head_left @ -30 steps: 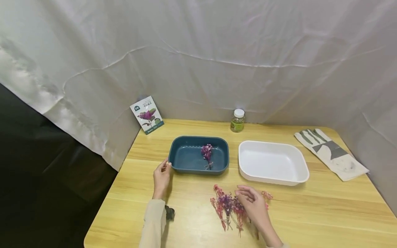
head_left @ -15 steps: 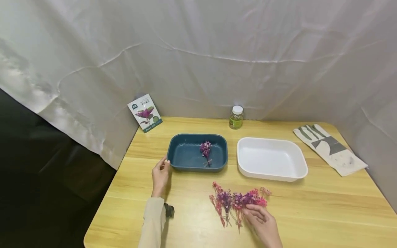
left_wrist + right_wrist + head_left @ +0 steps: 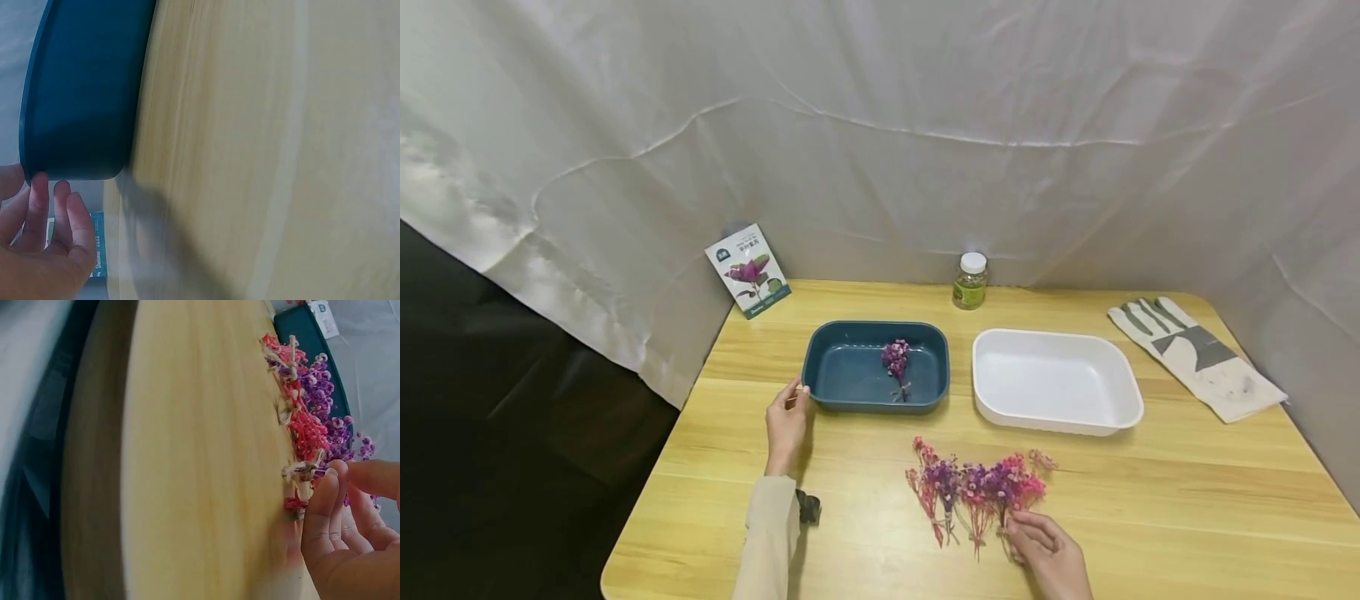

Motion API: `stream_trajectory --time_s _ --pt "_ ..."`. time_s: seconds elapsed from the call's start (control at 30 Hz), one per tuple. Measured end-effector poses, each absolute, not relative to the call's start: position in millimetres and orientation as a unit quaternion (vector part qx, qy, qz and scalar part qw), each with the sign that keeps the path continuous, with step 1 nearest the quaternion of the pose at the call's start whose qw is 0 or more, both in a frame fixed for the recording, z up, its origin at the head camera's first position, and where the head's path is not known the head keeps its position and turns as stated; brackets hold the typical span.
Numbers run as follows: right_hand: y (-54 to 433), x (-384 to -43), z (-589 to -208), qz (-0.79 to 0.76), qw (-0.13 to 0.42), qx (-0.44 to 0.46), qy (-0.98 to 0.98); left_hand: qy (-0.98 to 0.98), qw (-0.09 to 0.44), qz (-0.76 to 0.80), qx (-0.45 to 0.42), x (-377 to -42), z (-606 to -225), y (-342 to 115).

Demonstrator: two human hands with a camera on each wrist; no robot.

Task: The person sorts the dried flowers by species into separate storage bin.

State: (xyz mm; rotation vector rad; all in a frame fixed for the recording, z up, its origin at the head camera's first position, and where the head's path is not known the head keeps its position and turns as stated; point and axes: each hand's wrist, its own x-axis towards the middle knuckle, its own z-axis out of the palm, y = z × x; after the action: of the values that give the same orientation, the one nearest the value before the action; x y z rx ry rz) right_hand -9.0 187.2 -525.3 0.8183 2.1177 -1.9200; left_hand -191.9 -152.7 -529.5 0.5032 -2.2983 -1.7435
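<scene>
My left hand (image 3: 787, 423) holds the left end of a dark teal tray (image 3: 87, 94), its thumb at the rim and a fingertip against the outer wall. Inside the tray lies a tied bunch of purple dried flowers (image 3: 896, 358). My right hand (image 3: 1049, 553) pinches the stems of another purple bunch (image 3: 1002, 483) between thumb and forefinger, as the right wrist view shows. Beside it on the table lie pink bunches (image 3: 927, 483) and further purple flowers (image 3: 945, 481), side by side with their stems toward me. Some stems are hidden behind my right fingers.
A white tray (image 3: 1056, 379) stands right of the teal one. Behind them is a small white-capped jar (image 3: 971, 282). A printed flower card (image 3: 749, 271) leans at the back left, and a work glove (image 3: 1197, 358) lies at the right. Grey cloth (image 3: 880, 167) hangs behind the wooden table.
My right hand has come down from over the flowers toward the near side and now pinches a purple bunch by its stems. My left hand stays at the teal tray.
</scene>
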Motion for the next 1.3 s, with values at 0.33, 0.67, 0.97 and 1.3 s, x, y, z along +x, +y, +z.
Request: stream_trajectory --time_s 0.33,0.67,0.97,1.3 --pt "181.0 -12.5 -524.7 -0.617 0.093 0.265 0.735 -0.776 0.104 -0.599 0.168 -190.2 -526.2 -153.5" --pt "177.8 -15.6 -525.7 -0.580 0.098 0.255 0.767 -0.776 0.102 -0.601 0.164 -189.9 -526.6 -153.2" --pt "174.4 -15.9 -526.3 -0.566 0.097 0.253 0.779 -0.777 0.097 -0.599 0.168 -191.0 -530.1 -154.0" --pt "175.4 -15.4 -518.8 -0.635 0.075 0.273 0.719 -0.783 0.096 -0.593 0.160 -190.4 -531.0 -155.1"
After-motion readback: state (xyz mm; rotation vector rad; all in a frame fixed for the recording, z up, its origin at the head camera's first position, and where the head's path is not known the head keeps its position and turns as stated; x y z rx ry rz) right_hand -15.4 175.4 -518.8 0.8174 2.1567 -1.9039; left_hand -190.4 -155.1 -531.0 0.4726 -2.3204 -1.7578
